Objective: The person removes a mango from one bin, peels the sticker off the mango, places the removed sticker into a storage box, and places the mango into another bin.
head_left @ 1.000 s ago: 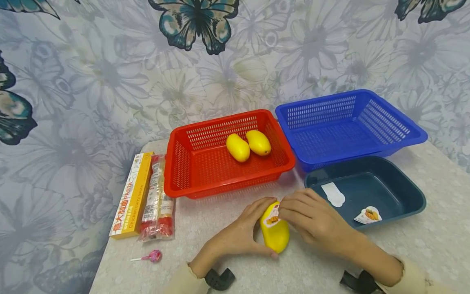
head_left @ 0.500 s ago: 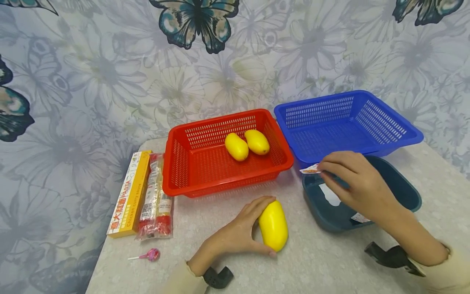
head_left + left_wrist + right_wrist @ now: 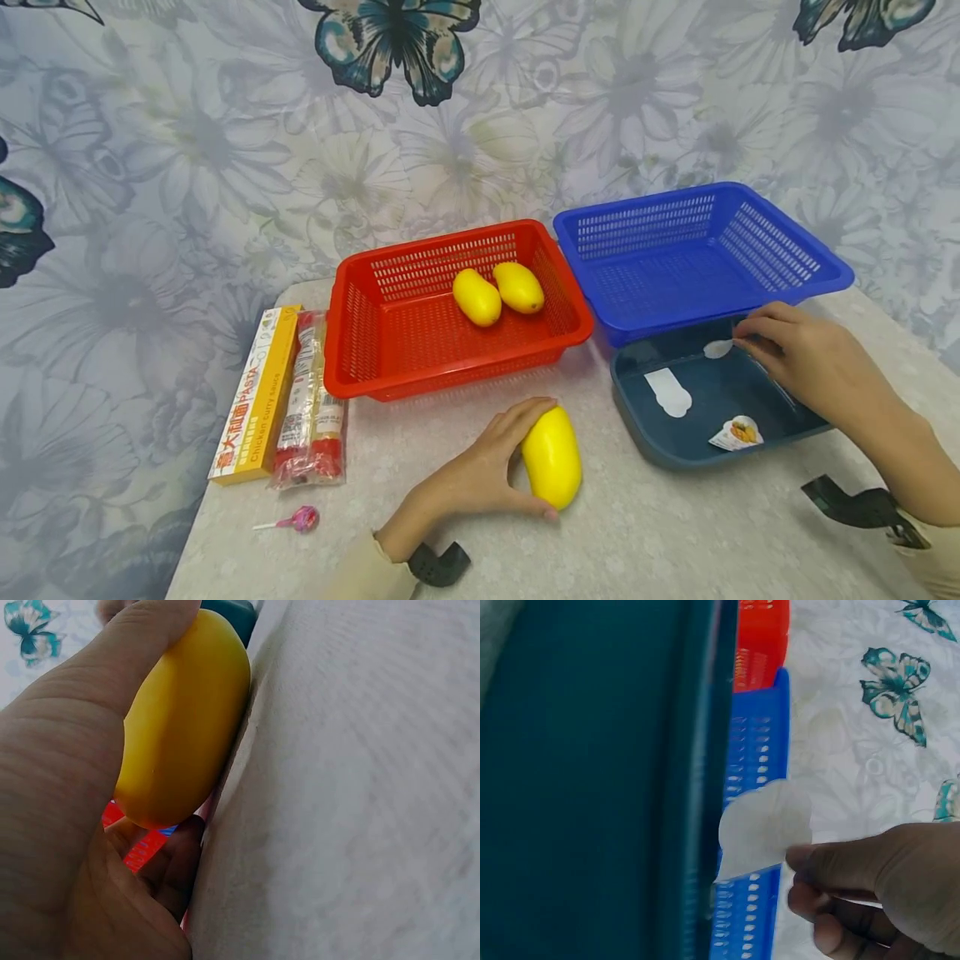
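My left hand point(image 3: 480, 467) grips a yellow mango point(image 3: 552, 458) on the table, thumb at its near end and fingers at its far end. The left wrist view shows the smooth mango point(image 3: 187, 724) between thumb and fingers. Over the dark teal tub point(image 3: 652, 446), my right hand point(image 3: 825, 358) pinches a peeled sticker point(image 3: 717, 348) between thumb and fingertips. Its white back shows in the right wrist view, where the sticker point(image 3: 761, 829) has a scalloped edge. Inside the tub lie a white sticker point(image 3: 669, 393) turned face down and a printed sticker point(image 3: 738, 433).
A red basket point(image 3: 450, 371) with two mangoes point(image 3: 477, 297) stands behind my left hand. The blue basket point(image 3: 652, 321) is behind the tub. At the left lie a pasta box point(image 3: 255, 396), a clear-wrapped pack point(image 3: 311, 400) and a lollipop point(image 3: 303, 519).
My right hand has peeled the sticker off the mango and carried it right, over the tub. The left hand has kept its grip on the mango.
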`<state>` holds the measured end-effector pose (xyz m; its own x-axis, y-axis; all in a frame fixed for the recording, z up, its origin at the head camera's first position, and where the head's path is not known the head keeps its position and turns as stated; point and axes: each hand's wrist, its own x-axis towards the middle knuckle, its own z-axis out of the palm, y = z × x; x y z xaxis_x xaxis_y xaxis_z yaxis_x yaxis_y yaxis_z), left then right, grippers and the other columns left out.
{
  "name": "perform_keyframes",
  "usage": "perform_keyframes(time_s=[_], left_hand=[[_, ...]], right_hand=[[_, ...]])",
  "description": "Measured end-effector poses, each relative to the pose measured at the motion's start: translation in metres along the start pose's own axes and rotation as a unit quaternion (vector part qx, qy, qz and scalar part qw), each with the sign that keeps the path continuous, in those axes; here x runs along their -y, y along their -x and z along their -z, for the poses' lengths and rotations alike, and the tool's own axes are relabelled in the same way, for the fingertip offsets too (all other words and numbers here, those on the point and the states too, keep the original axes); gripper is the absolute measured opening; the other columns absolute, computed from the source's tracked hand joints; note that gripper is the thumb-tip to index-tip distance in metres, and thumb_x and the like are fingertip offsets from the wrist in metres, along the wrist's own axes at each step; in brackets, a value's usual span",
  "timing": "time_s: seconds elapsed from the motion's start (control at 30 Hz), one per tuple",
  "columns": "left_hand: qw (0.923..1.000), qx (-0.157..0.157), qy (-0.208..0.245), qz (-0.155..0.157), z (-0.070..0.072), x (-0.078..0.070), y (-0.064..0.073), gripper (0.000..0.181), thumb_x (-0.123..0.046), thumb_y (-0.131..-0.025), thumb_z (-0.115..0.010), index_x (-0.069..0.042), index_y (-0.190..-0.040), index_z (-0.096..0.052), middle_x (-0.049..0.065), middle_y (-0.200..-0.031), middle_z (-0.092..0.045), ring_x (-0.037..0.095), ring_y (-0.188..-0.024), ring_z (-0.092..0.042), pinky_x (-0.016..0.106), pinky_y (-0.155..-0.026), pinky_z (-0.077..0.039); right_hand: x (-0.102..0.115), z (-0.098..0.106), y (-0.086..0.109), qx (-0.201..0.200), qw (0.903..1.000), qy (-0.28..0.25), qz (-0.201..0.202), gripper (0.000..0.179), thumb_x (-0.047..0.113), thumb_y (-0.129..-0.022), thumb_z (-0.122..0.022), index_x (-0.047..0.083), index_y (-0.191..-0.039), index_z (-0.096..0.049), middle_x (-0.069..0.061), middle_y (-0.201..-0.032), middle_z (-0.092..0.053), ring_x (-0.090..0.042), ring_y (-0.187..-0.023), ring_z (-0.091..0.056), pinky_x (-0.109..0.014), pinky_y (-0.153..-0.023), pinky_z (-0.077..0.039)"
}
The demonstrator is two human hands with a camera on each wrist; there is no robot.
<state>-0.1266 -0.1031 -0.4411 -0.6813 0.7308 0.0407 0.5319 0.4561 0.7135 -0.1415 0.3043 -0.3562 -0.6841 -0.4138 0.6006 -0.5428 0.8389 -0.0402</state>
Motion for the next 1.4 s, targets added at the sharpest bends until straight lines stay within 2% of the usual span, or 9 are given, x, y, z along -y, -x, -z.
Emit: perform_keyframes(time_s=[0.03,0.1,0.13,0.47,0.73,0.87,1.0,1.1,1.4], left_hand=[[1.0000,-0.001,0.000,0.002,0.000,0.000,0.001,0.124,-0.063,-0.065,-0.086,-0.035,-0.160,-0.013,-0.016,-0.162,-0.013,0.014,-0.145,-0.021,0.054,-0.113,-0.031],[1.0000,-0.002,-0.001,0.003,0.001,0.000,0.001,0.124,-0.063,-0.065,-0.086,-0.035,-0.160,-0.012,-0.017,-0.162,-0.013,0.014,-0.145,-0.021,0.054,-0.113,-0.031],[1.0000,-0.002,-0.002,0.005,0.002,0.000,0.001,0.124,-0.063,-0.065,-0.086,-0.035,-0.160,-0.012,-0.017,-0.162,-0.013,0.014,-0.145,-0.021,0.054,-0.113,-0.031],[1.0000,0.001,-0.002,0.003,0.003,0.000,0.000,0.123,-0.064,-0.065,-0.085,-0.035,-0.160,-0.012,-0.017,-0.162,-0.012,0.015,-0.144,-0.022,0.054,-0.113,-0.032],[1.0000,0.002,-0.003,0.002,0.003,0.000,0.000,0.124,-0.062,-0.065,-0.086,-0.034,-0.160,-0.012,-0.015,-0.162,-0.013,0.015,-0.145,-0.021,0.054,-0.113,-0.031],[1.0000,0.006,0.000,0.004,0.001,-0.001,0.001,0.124,-0.062,-0.066,-0.086,-0.034,-0.161,-0.011,-0.016,-0.162,-0.012,0.015,-0.146,-0.020,0.055,-0.113,-0.030],[1.0000,0.007,-0.001,0.002,0.001,-0.001,0.001,0.124,-0.062,-0.066,-0.086,-0.034,-0.161,-0.011,-0.015,-0.162,-0.011,0.015,-0.145,-0.021,0.055,-0.113,-0.031],[0.9999,0.007,-0.004,-0.007,0.000,0.001,0.001,0.124,-0.062,-0.067,-0.086,-0.033,-0.161,-0.010,-0.014,-0.162,-0.012,0.015,-0.145,-0.021,0.054,-0.113,-0.031],[0.9997,0.018,-0.008,-0.016,0.001,0.001,0.002,0.128,-0.059,-0.066,-0.088,-0.032,-0.161,-0.007,-0.012,-0.163,-0.009,0.015,-0.146,-0.020,0.052,-0.114,-0.031]], right_hand=[[-0.002,0.000,0.001,0.009,1.0000,0.001,-0.004,0.011,0.010,-0.086,-0.078,0.000,-0.086,-0.073,-0.008,-0.085,-0.066,-0.021,-0.069,-0.062,-0.039,-0.060,-0.050],[-0.005,-0.002,0.003,0.021,0.9997,-0.002,-0.012,0.025,-0.010,-0.065,-0.084,-0.002,-0.087,-0.074,-0.009,-0.087,-0.067,-0.025,-0.072,-0.063,-0.045,-0.062,-0.051],[-0.006,-0.003,0.004,0.024,0.9996,-0.002,-0.015,0.026,-0.011,-0.064,-0.083,-0.002,-0.087,-0.074,-0.010,-0.088,-0.067,-0.026,-0.073,-0.064,-0.046,-0.063,-0.051],[-0.002,-0.004,0.003,0.059,0.9961,-0.010,-0.064,0.025,-0.005,-0.075,-0.078,0.002,-0.099,-0.073,-0.013,-0.098,-0.070,-0.029,-0.078,-0.066,-0.051,-0.064,-0.053],[0.012,-0.008,-0.009,0.032,0.9986,-0.042,0.007,0.014,0.011,-0.088,-0.070,0.005,-0.100,-0.075,-0.005,-0.099,-0.071,-0.021,-0.083,-0.067,-0.040,-0.066,-0.051],[0.021,-0.010,-0.021,0.014,0.9972,-0.064,0.034,0.036,0.034,-0.103,-0.052,0.006,-0.101,-0.075,-0.003,-0.099,-0.070,-0.019,-0.086,-0.067,-0.034,-0.068,-0.049],[0.033,-0.012,-0.035,0.033,0.9959,-0.077,0.033,0.018,0.019,-0.094,-0.067,0.005,-0.103,-0.074,-0.004,-0.102,-0.069,-0.020,-0.090,-0.066,-0.037,-0.071,-0.053],[0.043,-0.014,-0.044,0.059,0.9944,-0.084,0.024,0.023,0.004,-0.083,-0.075,0.004,-0.106,-0.074,-0.006,-0.104,-0.068,-0.023,-0.094,-0.066,-0.043,-0.074,-0.056],[0.061,-0.030,-0.064,0.084,0.9899,-0.104,0.048,0.024,0.005,-0.084,-0.075,0.003,-0.109,-0.073,-0.008,-0.108,-0.069,-0.027,-0.098,-0.067,-0.046,-0.083,-0.057]])
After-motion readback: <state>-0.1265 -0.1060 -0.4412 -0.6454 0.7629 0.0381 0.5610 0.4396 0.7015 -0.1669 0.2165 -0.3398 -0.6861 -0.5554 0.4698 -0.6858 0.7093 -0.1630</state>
